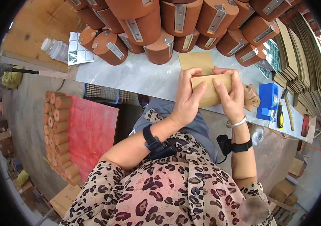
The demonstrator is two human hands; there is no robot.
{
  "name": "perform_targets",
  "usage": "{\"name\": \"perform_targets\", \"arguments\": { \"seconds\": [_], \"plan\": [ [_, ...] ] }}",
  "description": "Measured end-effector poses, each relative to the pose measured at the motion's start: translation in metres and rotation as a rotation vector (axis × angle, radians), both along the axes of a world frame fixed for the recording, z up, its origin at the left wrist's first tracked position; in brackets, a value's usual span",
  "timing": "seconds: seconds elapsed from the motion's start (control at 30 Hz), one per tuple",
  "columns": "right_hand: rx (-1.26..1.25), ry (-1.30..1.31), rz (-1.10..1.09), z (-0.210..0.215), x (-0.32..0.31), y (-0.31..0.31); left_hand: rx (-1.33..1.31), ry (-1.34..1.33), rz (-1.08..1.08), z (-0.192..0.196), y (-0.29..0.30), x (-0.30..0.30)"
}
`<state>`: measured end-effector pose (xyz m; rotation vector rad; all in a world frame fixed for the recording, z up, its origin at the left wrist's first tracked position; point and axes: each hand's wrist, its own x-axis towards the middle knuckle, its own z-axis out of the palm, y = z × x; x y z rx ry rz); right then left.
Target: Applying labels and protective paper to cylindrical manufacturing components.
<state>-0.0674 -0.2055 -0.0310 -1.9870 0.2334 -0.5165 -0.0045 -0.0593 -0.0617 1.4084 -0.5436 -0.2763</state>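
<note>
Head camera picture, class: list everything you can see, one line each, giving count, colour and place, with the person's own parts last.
small box: one, tan cardboard, held over the table edge
table: one, pale grey, across the upper middle
wooden cylinders: many, reddish brown with metal plates, stacked at the back of the table
cardboard sheet: one, tan, flat behind the box
flat cardboard stack: many, brown, right end of the table
tape dispenser: one, blue, right of the hands
rolls: many, orange-brown, beside a red sheet on the floor at left
left hand: one, gripping the box's left end
right hand: one, gripping the box's right end
</note>
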Motion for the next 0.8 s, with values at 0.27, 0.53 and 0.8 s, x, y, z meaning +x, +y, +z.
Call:
{"name": "perform_targets", "arguments": {
  "seconds": [0.27,0.53,0.8],
  "plan": [
    [0.171,0.001,-0.036,-0.002,-0.002,0.005,-0.021,0.171,0.043,0.002,-0.003,-0.005],
    [0.163,-0.008,-0.080,-0.003,0.003,0.010,0.028,0.117,0.021,0.004,0.005,0.002],
    [0.181,0.005,-0.203,-0.002,0.004,0.020,0.001,0.436,-0.012,0.011,0.009,0.005]
  ]
}}
